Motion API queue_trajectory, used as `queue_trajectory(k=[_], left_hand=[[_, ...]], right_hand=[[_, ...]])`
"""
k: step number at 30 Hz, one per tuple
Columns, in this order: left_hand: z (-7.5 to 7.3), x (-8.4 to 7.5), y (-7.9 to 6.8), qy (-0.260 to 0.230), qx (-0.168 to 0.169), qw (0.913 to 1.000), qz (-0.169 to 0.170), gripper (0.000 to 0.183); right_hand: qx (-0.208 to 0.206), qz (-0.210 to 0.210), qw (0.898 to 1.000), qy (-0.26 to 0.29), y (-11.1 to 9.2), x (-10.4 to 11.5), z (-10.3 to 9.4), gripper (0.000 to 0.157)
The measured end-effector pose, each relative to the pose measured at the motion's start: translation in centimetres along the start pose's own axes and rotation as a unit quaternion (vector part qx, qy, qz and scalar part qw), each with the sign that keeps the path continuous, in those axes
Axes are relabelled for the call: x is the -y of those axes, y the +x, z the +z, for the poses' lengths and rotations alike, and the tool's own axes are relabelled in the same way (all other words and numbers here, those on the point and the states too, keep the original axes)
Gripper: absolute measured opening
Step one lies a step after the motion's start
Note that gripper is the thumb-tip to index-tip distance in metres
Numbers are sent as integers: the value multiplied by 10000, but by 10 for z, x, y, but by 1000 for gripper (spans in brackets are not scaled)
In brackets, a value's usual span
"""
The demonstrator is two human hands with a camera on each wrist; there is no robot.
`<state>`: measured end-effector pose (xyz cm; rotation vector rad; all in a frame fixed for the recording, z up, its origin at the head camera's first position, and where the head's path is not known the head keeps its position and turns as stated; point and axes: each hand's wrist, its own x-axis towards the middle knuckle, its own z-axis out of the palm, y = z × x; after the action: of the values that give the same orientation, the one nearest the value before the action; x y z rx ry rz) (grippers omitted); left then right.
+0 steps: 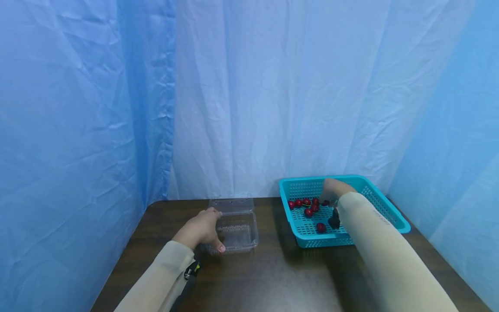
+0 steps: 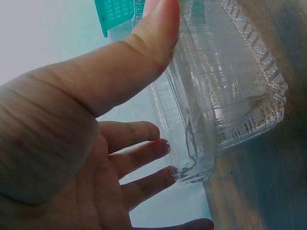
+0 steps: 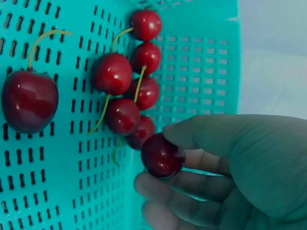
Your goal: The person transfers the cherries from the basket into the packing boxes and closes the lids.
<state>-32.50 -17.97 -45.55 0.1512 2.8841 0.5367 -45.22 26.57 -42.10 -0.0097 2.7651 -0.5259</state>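
My left hand (image 1: 200, 227) is at the left side of a clear plastic container (image 1: 238, 234) with its lid (image 1: 231, 204) folded back. In the left wrist view the fingers are fairly straight, fingertips at the container's edge, and the thumb (image 2: 158, 28) lies across its other end. Inside a turquoise basket (image 1: 403, 226), my right hand (image 1: 336, 189) pinches a dark red cherry (image 3: 163, 155) between thumb and fingers. Several cherries with green stems lie close by, among them one cherry (image 3: 112, 73) in the cluster. A larger-looking cherry (image 3: 29, 100) lies apart.
Both things stand on a dark wooden table (image 1: 269, 277), the basket right of the container. Blue-white curtains (image 1: 273, 95) hang behind and along both sides. The right sleeve (image 1: 383, 242) reaches over the basket's near rim.
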Motion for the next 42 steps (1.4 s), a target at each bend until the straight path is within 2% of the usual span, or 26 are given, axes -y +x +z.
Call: queue_trajectory(k=[8,12,16,19,22,26,28,35,39,42], left_hand=[[-2,-1,1,-20,-30,10000,-12,124],[-1,0,2,-55,-17,10000,1,123],[-1,0,0,-100,-5,9999,-27,123],[-2,0,-1,-86,-12,10000,-46,124],[-2,-1,-2,-52,-21,10000,-58,124],[-3,-3,-3,0,-34,10000,-69,124],[-3,-3,-2,33,-39,10000,-79,125],[-3,-1,-2,119,7,9999,-30,125],[-3,-1,-1,142,29,9999,15,125],[-3,0,0,166,51,9998,45,126]], right_hand=[[97,-251,9994,-238,-6,21,-5,23],[-32,-524,9985,-157,-14,37,-8,17],[-111,-892,9960,2,-24,53,-14,35],[-163,-1145,9933,33,-33,68,-17,42],[-254,-1389,9899,-98,-40,81,-18,35],[-417,-1653,9851,-238,-46,99,-13,15],[-493,-1710,9838,-228,-48,108,-9,10],[-663,-1926,9787,-243,-57,146,15,13],[-425,-2158,9754,-145,-63,164,30,12],[-238,-2457,9690,-86,-64,174,41,9]])
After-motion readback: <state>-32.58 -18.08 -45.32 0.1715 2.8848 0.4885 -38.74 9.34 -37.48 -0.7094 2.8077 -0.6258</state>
